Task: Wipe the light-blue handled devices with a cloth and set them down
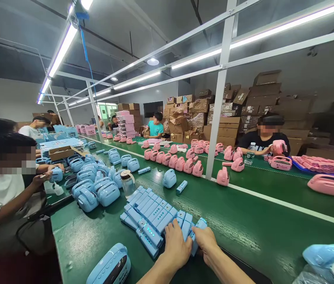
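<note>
Several light-blue bar-shaped devices [155,209] lie side by side in a pile on the green bench in front of me; some show lit blue marks along their faces. My left hand [177,242] is closed over bars at the right end of the pile, its fingers curled and its thumb near the right hand. My right hand [206,241] grips the rightmost blue bar [200,224], which tilts away from me. The parts of the bars under my fingers are hidden. A blue rounded speaker with a handle [109,265] lies at the near left.
A lidded clear jug [128,184] stands behind the pile, beside many blue speakers [107,192]. A lone blue speaker [169,178] and loose bar [181,187] lie farther back. Pink speakers [180,163] line the far side past a white post [217,118]. Co-workers sit left and opposite.
</note>
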`<state>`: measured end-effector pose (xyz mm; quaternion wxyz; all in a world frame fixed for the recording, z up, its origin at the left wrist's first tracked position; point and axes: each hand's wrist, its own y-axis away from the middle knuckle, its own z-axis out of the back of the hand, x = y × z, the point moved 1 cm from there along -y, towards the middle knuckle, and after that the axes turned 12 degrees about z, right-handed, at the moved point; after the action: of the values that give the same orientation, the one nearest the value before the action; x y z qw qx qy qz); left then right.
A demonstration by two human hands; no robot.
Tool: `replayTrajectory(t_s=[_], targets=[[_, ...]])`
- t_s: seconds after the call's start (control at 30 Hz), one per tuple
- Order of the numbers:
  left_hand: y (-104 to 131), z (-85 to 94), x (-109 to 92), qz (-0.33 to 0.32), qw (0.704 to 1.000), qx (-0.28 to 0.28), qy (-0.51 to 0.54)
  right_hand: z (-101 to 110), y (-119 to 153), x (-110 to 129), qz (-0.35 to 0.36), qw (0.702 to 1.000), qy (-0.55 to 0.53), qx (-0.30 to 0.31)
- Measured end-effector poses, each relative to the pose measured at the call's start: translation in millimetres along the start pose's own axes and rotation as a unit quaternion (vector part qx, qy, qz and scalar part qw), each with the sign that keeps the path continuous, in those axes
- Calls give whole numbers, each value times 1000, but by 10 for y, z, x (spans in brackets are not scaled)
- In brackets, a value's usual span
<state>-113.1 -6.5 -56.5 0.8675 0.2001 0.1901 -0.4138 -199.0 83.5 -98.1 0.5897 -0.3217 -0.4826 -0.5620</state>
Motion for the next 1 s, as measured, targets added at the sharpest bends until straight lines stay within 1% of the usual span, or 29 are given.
replayTrajectory(t_s=[0.17, 0.37, 0.47, 0.6, 0.77, 0.9, 1.0], targets=[[34, -71, 11, 9, 1000, 12, -8, 57, -4, 116, -34, 999, 1, 10], [98, -120, 40, 0, 1000, 8, -14, -4, 180, 113, -53, 998, -31, 31], [113, -106, 62, -14, 1000, 12, -13, -1, 227, 111, -58, 997, -35, 29], [80, -42, 22, -36, 999, 13, 3, 40, 193, 137, -44, 999, -24, 15], [39, -14, -40, -1, 1000, -2, 19, 52, 159, 157, -27, 999, -11, 22], [75, -23, 10, 11, 1000, 3, 22, 17, 216, 141, -23, 998, -34, 36], [107, -10, 49, 15, 999, 6, 28, -4, 251, 148, -33, 998, -53, 28]])
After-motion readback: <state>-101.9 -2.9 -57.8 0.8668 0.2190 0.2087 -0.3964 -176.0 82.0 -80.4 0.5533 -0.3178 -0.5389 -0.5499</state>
